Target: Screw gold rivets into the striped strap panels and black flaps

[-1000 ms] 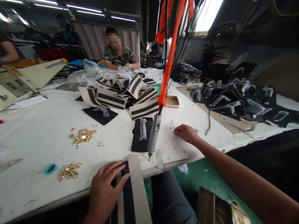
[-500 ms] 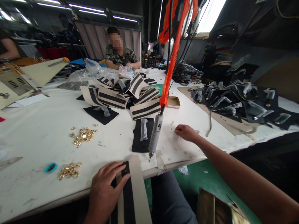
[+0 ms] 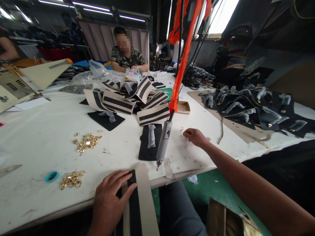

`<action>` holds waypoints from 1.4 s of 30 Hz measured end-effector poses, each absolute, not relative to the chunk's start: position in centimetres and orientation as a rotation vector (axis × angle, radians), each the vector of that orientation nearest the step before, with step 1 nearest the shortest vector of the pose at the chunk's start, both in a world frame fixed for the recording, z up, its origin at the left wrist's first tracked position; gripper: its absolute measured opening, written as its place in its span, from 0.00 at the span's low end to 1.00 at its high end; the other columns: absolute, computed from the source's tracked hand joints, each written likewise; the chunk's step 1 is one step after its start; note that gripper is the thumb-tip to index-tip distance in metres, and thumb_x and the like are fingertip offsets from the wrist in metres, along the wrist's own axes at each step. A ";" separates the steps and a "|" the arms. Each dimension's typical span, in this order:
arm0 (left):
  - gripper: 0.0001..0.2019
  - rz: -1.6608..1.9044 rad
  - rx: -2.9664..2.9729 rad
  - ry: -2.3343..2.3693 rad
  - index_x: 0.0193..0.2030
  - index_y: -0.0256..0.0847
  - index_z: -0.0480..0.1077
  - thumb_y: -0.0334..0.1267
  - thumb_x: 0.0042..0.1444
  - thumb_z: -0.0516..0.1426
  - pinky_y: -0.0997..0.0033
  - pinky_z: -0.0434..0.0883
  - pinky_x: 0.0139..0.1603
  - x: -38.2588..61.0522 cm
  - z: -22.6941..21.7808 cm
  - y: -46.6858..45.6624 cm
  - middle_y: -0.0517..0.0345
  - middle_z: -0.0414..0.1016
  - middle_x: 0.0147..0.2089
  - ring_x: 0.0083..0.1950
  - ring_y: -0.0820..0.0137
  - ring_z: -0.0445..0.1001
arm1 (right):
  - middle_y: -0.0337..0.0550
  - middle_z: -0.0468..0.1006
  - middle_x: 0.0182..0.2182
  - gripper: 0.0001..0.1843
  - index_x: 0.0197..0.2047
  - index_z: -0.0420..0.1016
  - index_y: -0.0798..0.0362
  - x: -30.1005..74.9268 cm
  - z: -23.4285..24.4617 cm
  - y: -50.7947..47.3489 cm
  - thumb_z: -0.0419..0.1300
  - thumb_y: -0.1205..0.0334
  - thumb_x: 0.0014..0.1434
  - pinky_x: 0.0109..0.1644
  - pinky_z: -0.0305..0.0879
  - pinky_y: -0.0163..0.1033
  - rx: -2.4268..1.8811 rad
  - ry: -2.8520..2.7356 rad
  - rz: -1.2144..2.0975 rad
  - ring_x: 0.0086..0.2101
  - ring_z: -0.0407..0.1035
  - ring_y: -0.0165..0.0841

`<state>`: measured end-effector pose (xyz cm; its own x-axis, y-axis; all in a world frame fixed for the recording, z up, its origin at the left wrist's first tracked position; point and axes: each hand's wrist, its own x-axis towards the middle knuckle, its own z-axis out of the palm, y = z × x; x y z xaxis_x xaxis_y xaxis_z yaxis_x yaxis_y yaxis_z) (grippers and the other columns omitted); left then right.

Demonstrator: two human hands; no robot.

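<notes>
My left hand (image 3: pixel 110 198) grips a beige panel with black stripes (image 3: pixel 144 193) at the table's front edge, thumb and fingers lying over its black stripe. My right hand (image 3: pixel 195 137) is on the table with its fingers pinched together, right beside a few tiny gold pieces (image 3: pixel 181 129). Whatever sits between those fingertips is hidden. Between my hands a grey electric screwdriver (image 3: pixel 164 141) hangs tip-down from a cord wrapped in orange cloth (image 3: pixel 180 75). Behind it lies a black panel (image 3: pixel 145 144) with a plastic-wrapped handle (image 3: pixel 152 136).
Gold clasps lie in two piles (image 3: pixel 88 142) (image 3: pixel 72 179) at the left, near a small blue dish (image 3: pixel 52 177). Striped panels (image 3: pixel 119 103) are heaped mid-table, with a small cardboard box (image 3: pixel 183 107) beside them. Black pieces (image 3: pixel 248 106) cover the right. A co-worker (image 3: pixel 129 57) sits opposite.
My right hand has shifted very slightly left at the tiny gold pieces. My left hand stays on the striped panel. The view has moved a little.
</notes>
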<state>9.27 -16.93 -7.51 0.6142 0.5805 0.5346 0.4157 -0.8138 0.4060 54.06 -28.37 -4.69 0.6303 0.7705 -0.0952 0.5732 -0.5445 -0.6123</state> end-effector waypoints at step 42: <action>0.14 0.964 2.575 0.849 0.51 0.52 0.81 0.54 0.64 0.63 0.43 0.74 0.59 8.9 -7.9 -17.0 0.59 0.85 0.55 0.59 0.51 0.78 | 0.42 0.81 0.28 0.21 0.33 0.80 0.51 52.9 -5.0 -26.7 0.54 0.51 0.72 0.33 0.59 0.37 -2.467 -1.034 0.270 0.30 0.71 0.35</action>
<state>8.92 -16.96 -7.88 0.6083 0.6060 0.5126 0.4315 -0.7945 0.4272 52.92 -26.68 -4.97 0.6998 0.7143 -0.0070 0.6262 -0.6182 -0.4751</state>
